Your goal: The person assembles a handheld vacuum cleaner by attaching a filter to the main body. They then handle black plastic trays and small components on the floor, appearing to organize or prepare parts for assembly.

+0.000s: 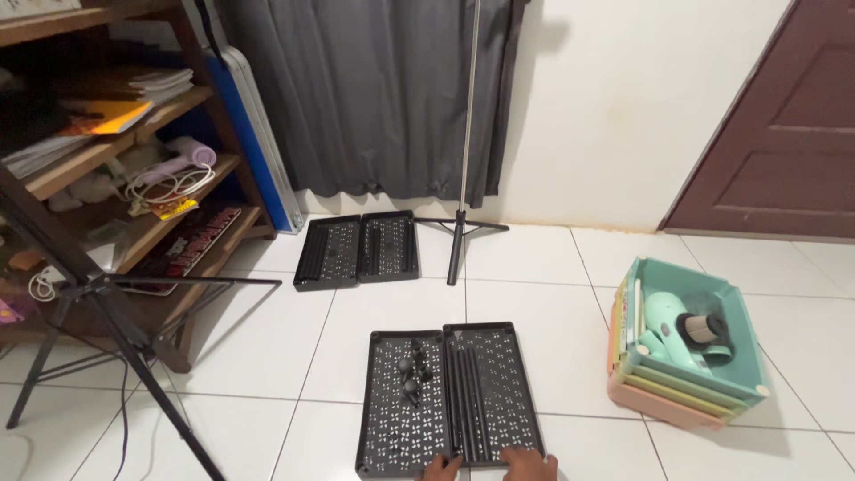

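Hands rested at the near edge of a black perforated tray (pixel 445 401) on the white floor tiles (pixel 552 294): left hand (pixel 443 466) and right hand (pixel 529 463), fingers mostly cut off, so I cannot tell their spread; a teal crate (pixel 726 374) holding a mint hairdryer (pixel 668 322) sat to the right

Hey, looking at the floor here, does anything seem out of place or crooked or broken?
Nothing looks broken or spilled. The far pair of black perforated panels lies slightly askew to the tile lines, while the near pair, under the left hand and right hand, lies roughly square. The teal crate holding a hair dryer sits tilted on stacked crates.
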